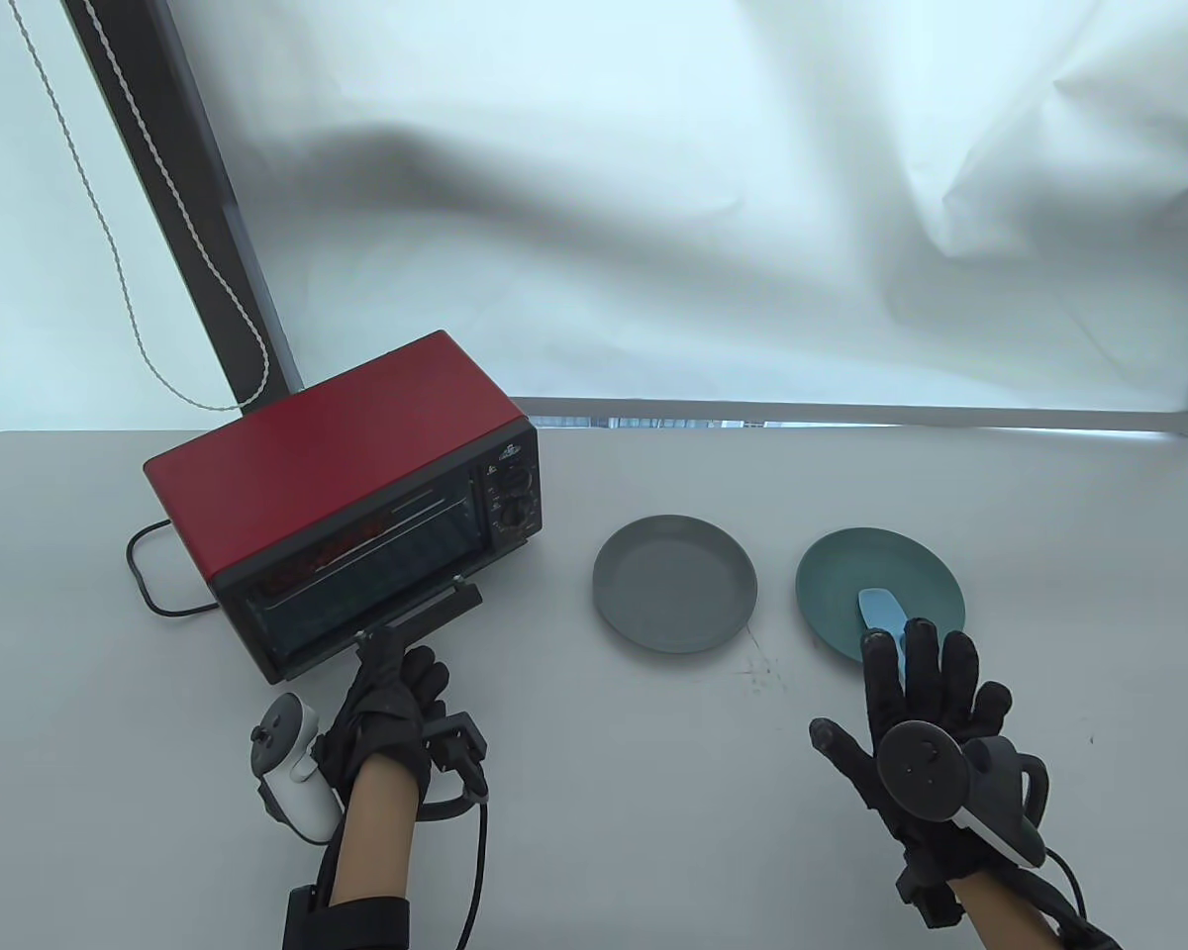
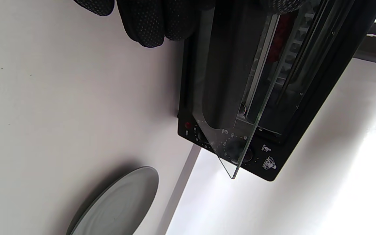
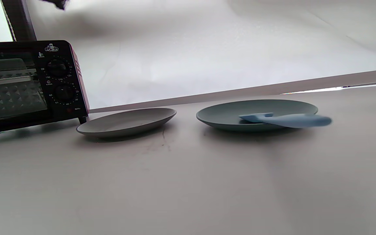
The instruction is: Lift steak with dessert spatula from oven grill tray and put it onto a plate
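Note:
A red oven (image 1: 337, 435) stands at the table's left. My left hand (image 1: 388, 655) grips the black door handle (image 1: 426, 612), and the glass door (image 2: 233, 98) stands slightly ajar. Something red (image 2: 281, 32) shows dimly inside behind the glass; I cannot make out the grill tray. A light blue dessert spatula (image 1: 879, 609) lies on a teal plate (image 1: 841, 574), with its handle sticking out over the near rim (image 3: 292, 120). My right hand (image 1: 916, 663) hovers just above that handle with its fingers straight and spread, holding nothing. A grey plate (image 1: 675, 584) sits bare between the oven and the teal plate.
The oven's black power cord (image 1: 144, 574) loops on the table to its left. Behind the table hangs a white sheet (image 1: 703, 198), with a dark post and a bead cord (image 1: 109, 228) at the back left. Small dark marks (image 1: 757, 673) dot the table near the grey plate.

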A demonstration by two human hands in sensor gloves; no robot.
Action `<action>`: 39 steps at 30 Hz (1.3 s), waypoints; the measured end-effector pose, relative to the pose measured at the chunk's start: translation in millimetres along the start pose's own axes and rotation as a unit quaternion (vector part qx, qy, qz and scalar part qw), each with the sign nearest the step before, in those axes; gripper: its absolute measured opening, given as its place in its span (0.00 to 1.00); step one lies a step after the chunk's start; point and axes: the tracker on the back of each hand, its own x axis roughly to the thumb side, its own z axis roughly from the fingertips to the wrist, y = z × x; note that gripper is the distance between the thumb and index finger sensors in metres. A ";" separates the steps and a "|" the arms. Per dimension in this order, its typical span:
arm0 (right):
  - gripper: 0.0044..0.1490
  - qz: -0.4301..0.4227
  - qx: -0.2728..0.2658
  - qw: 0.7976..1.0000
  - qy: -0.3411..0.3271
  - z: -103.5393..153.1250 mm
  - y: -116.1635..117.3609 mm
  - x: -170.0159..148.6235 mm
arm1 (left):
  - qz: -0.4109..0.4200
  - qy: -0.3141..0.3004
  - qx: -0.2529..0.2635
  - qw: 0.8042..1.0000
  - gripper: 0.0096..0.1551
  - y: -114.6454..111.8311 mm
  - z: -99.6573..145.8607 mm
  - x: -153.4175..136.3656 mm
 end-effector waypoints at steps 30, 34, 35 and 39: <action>0.60 -0.012 -0.003 1.000 0.002 0.5 -2.3 -1.5 | 0.047 0.121 -0.147 0.981 0.44 -3.7 24.0 -43.4; 0.60 -0.011 -0.001 1.000 0.003 0.3 -2.6 -0.9 | 0.044 0.109 -0.158 0.980 0.42 -4.0 26.2 -38.2; 0.60 -0.011 0.000 1.000 0.003 0.3 -2.7 -0.8 | 0.045 0.102 -0.162 0.981 0.41 -4.4 26.2 -35.7; 0.60 -0.010 0.001 1.000 0.004 0.5 -2.9 -0.7 | 0.065 0.077 -0.176 0.979 0.40 -4.3 24.6 -25.9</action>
